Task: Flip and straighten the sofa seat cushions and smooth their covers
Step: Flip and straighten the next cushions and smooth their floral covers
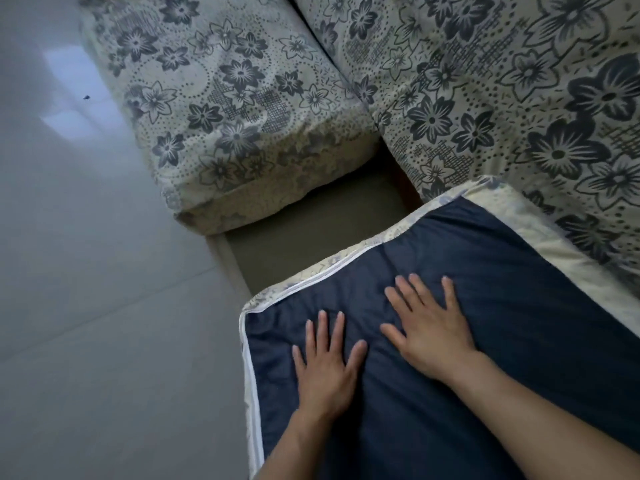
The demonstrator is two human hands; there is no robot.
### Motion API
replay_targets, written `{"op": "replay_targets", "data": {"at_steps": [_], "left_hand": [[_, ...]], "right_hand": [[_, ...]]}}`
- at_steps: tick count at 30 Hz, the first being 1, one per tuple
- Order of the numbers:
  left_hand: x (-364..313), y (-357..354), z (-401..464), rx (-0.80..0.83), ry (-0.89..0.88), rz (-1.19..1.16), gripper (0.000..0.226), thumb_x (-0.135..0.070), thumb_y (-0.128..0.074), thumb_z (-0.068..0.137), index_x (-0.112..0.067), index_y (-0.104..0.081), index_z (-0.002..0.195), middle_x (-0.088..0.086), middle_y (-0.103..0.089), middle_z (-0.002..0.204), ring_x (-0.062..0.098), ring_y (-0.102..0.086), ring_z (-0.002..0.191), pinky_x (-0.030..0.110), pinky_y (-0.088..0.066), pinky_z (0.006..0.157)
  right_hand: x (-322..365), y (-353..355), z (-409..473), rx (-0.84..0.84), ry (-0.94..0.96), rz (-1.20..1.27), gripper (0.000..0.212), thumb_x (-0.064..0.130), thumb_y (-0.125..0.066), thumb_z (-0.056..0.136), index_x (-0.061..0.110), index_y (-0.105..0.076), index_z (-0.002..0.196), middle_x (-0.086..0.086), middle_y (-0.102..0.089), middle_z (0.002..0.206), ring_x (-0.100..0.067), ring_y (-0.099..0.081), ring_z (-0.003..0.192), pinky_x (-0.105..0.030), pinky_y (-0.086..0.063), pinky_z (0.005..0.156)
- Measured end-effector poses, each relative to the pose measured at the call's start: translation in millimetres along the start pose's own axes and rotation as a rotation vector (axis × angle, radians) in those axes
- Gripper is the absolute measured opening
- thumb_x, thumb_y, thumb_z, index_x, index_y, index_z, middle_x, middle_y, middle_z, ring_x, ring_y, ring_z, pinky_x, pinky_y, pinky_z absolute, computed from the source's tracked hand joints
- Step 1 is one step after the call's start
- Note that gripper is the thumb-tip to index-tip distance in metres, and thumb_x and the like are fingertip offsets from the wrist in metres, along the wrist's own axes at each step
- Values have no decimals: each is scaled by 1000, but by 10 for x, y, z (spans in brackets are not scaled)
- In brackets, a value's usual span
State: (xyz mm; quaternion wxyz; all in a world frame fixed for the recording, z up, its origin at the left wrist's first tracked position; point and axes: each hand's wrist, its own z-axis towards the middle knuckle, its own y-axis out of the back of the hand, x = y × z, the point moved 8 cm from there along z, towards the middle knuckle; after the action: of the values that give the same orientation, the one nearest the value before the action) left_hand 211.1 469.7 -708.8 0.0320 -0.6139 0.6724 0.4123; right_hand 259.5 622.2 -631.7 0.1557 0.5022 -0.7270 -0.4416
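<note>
The near cushion [467, 306] lies navy side up on the sofa base [311, 233], apart from the floral cushion [228, 109]. Left hand [325, 368] and right hand [429, 330] press flat, fingers spread. It looks soft, bulky and light; grip along the zipper edge [311, 282].

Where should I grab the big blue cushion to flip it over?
Probably take the blue cushion by its far edge with the white zipper, reaching in from the bare sofa base. That edge is exposed, with room for fingers underneath. The left hand and right hand lie flat on top.
</note>
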Motion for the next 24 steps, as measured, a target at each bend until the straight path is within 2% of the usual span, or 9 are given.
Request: {"op": "replay_targets", "data": {"at_steps": [2, 6, 9, 11, 13, 17, 19, 22, 24], "left_hand": [[-72, 296, 40, -117, -15, -55, 73, -76, -14, 86, -44, -4, 152, -17, 13, 161, 10, 16, 148, 48, 8, 119], [218, 726, -239, -623, 111, -180, 78, -65, -8, 85, -30, -14, 154, -5, -1, 164, 19, 1, 150, 51, -2, 118], [458, 10, -321, -173, 98, -1, 64, -71, -6, 89, -43, 16, 143, -6, 15, 162, 18, 17, 148, 49, 3, 120], [586, -160, -264, 24, 83, 23, 61, -64, -18, 96, -46, 16, 143, -9, 18, 162, 16, 18, 148, 48, 4, 120], [556, 89, -222, -40, 74, 16, 62, -61, -24, 98, -44, 2, 151, -10, 12, 162, 16, 13, 149, 48, 4, 120], [358, 551, -765, -601, 49, -150, 70, -64, -11, 89, -35, -15, 153, -12, 2, 161, 15, 2, 150, 44, -1, 119], [205, 99, -1100, -478, -56, -107, 75, -71, 2, 87, -34, -5, 151, -13, 10, 157, 16, 5, 150, 39, 5, 117], [159, -499, -1181, -110, -161, 137, 90, -79, 19, 67, -39, 13, 147, -8, 17, 160, 16, 11, 150, 34, 9, 116], [119, -316, -1142, -141, -171, 171, 98, -84, 17, 64, -40, 8, 152, -9, 12, 162, 15, 12, 149, 40, 6, 118]], "right_hand": [[177, 364, 93, -102, -15, 41, 68, 58, -23, 97, 20, -22, 153, -4, -15, 162, -22, -9, 150, -59, 6, 114], [508, 703, -123, -440, 79, 170, 65, 50, -34, 90, 16, -44, 145, -8, -37, 154, -26, -30, 144, -59, -12, 114], [627, -31, -402, -65, 180, 25, 75, 61, -13, 88, 26, -31, 152, -2, -17, 162, -19, 3, 150, -55, 5, 117], [575, -236, -427, 97, 145, -12, 80, 64, 0, 85, 28, -11, 156, 1, 2, 164, -18, 16, 148, -54, 19, 112], [647, 11, -370, 33, 131, 9, 71, 62, -14, 94, 26, -11, 155, 0, 0, 164, -19, 7, 150, -56, 13, 114], [703, 628, -828, -450, 87, 144, 64, 49, -33, 90, 17, -45, 144, -8, -37, 154, -25, -29, 144, -60, -14, 114], [648, 250, -1207, -380, 100, 142, 66, 49, -33, 91, 15, -41, 147, -8, -35, 155, -24, -24, 147, -59, -13, 115], [523, -382, -1473, -62, 85, 60, 81, 64, -1, 91, 19, -31, 151, -2, -24, 160, -14, -3, 148, -54, -3, 117], [490, -300, -1450, -32, 51, 59, 81, 65, 1, 88, 22, -11, 156, 2, -3, 164, -14, 7, 149, -54, 7, 117]]}}
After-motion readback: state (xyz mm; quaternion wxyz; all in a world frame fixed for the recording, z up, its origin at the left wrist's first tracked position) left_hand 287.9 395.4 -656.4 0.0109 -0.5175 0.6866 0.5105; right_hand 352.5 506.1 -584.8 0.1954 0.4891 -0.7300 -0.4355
